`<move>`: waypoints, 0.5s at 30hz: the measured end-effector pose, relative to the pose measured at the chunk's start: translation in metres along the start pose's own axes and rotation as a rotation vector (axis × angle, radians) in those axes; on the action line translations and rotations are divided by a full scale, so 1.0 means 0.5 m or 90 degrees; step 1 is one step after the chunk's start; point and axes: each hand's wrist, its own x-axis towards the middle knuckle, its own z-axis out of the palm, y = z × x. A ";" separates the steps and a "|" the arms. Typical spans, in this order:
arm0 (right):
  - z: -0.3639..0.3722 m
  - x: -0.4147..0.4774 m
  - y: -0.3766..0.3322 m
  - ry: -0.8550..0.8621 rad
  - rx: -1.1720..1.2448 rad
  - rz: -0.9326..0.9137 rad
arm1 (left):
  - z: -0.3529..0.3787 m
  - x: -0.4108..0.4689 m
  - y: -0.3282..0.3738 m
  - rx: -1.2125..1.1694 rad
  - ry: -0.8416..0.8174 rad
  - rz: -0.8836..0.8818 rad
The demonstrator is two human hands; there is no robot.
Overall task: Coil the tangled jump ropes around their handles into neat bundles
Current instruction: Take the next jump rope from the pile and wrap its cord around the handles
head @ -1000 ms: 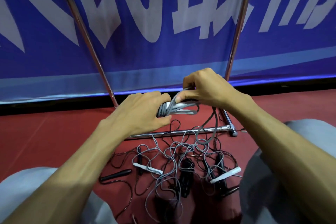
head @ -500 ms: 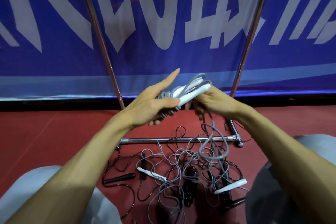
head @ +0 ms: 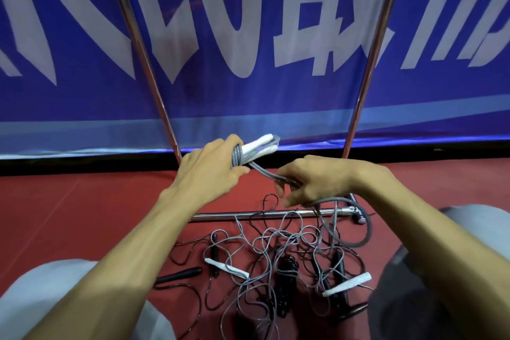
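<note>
Left hand (head: 212, 167): raised, fingers wrapped round rope bundle (head: 249, 150).
Right hand (head: 317, 182): lower, just beside, fingers curled on grey strand (head: 263, 172).
Forearms (head: 132, 251): both stretched forward, converging.

Blue banner (head: 193, 102), seemingly rubberised red floor (head: 69, 215)

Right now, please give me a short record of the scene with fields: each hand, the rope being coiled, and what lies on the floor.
left hand: grips the white handles, grey rope wound round them
right hand: holds the loose grey rope coming off the handles
floor: tangled ropes, not coiled
beyond them: metal bar
</note>
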 end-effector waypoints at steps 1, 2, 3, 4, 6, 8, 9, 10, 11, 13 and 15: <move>0.002 -0.001 -0.006 0.016 -0.043 -0.024 | 0.004 -0.002 0.003 0.034 -0.026 0.006; 0.005 0.000 -0.013 0.034 -0.070 -0.054 | 0.009 -0.007 0.008 0.074 -0.049 0.019; 0.007 0.002 -0.020 0.054 -0.066 -0.081 | 0.014 -0.012 0.017 0.112 -0.068 0.040; 0.007 0.002 -0.023 0.073 -0.044 -0.099 | 0.020 -0.017 0.028 0.139 -0.079 0.068; 0.000 0.003 -0.026 0.117 -0.029 -0.125 | 0.027 -0.025 0.047 0.162 -0.088 0.114; -0.012 -0.002 -0.020 0.169 -0.043 -0.140 | 0.021 -0.024 0.059 0.169 -0.091 0.139; -0.018 -0.005 -0.015 0.194 -0.046 -0.139 | 0.016 -0.022 0.061 0.164 -0.097 0.146; -0.023 -0.010 -0.009 0.215 -0.044 -0.136 | 0.011 -0.021 0.062 0.160 -0.108 0.156; -0.027 -0.013 -0.003 0.227 -0.039 -0.132 | 0.008 -0.020 0.065 0.160 -0.121 0.168; -0.029 -0.017 0.003 0.234 -0.034 -0.121 | 0.006 -0.022 0.068 0.173 -0.139 0.198; -0.029 -0.017 0.009 0.237 -0.047 -0.111 | 0.009 -0.025 0.072 0.189 -0.117 0.222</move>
